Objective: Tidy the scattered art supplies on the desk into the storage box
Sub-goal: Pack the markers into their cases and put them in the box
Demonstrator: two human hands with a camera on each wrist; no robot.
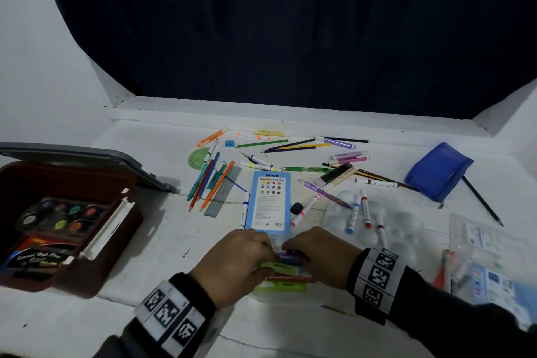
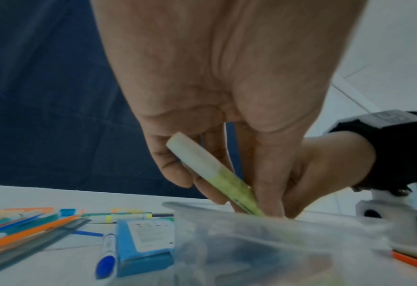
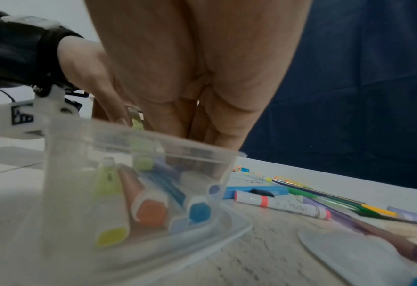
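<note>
Your left hand (image 2: pixel 226 108) pinches a yellow-green highlighter (image 2: pixel 214 176) tip-down into the clear tub (image 3: pixel 138 174) — your right hand's (image 3: pixel 190 77) straight, together fingers (image 3: pixel 217 127) reach inside, probably making room.

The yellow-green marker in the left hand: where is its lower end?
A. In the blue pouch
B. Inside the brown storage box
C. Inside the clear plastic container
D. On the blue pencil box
C: the left hand holds the yellow-green marker with its lower end dipping into the clear plastic container.

Clear, smooth plastic tub (image 3: pixel 134 147); glossy plastic markers (image 3: pixel 151 211) inside; matt white desk (image 1: pixel 162 229); blue cloth pouch (image 1: pixel 437 170).
</note>
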